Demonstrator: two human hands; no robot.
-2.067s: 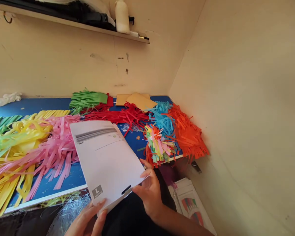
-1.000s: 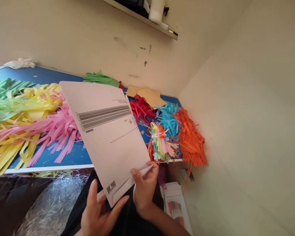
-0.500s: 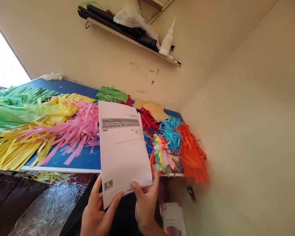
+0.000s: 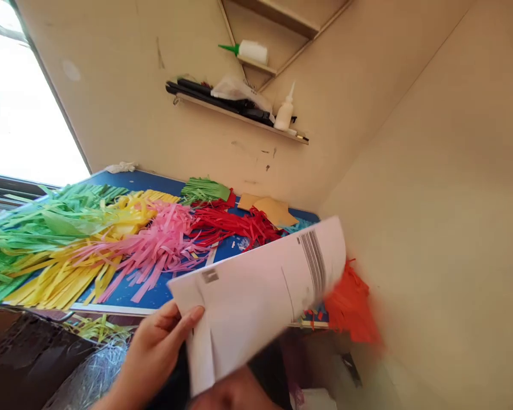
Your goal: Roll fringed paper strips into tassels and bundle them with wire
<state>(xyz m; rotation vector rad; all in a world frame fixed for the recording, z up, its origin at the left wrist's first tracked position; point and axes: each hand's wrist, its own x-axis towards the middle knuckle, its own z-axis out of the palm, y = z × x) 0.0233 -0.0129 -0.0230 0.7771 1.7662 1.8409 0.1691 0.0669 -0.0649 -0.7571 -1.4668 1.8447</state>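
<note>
A white paper packet (image 4: pixel 256 302) with printed black lines and a small grey label is tilted sideways above the table's front edge, its far end pointing right. My left hand (image 4: pixel 158 341) grips its left end, thumb on top. Low in the view, my right hand (image 4: pixel 231 393) is blurred and partly covered by the packet's lower edge; its fingers do not show. Behind the packet lie fringed paper bundles: pink (image 4: pixel 166 233), red (image 4: pixel 235 222), yellow (image 4: pixel 77 267) and green (image 4: pixel 51 222). An orange bundle (image 4: pixel 353 307) hangs at the right end.
The blue table (image 4: pixel 149 179) runs along the wall. Tan paper sheets (image 4: pixel 273 209) lie at its back. Above is a wall shelf (image 4: pixel 239 117) with a white bottle (image 4: pixel 284 114). Below the table at left are clear shredded strips (image 4: pixel 94 370) and a dark box (image 4: pixel 29 359).
The packet has turned from upright to sideways, its top swinging right. My right hand has left its lower right corner and moved down. The view has shifted, showing more wall and window.
</note>
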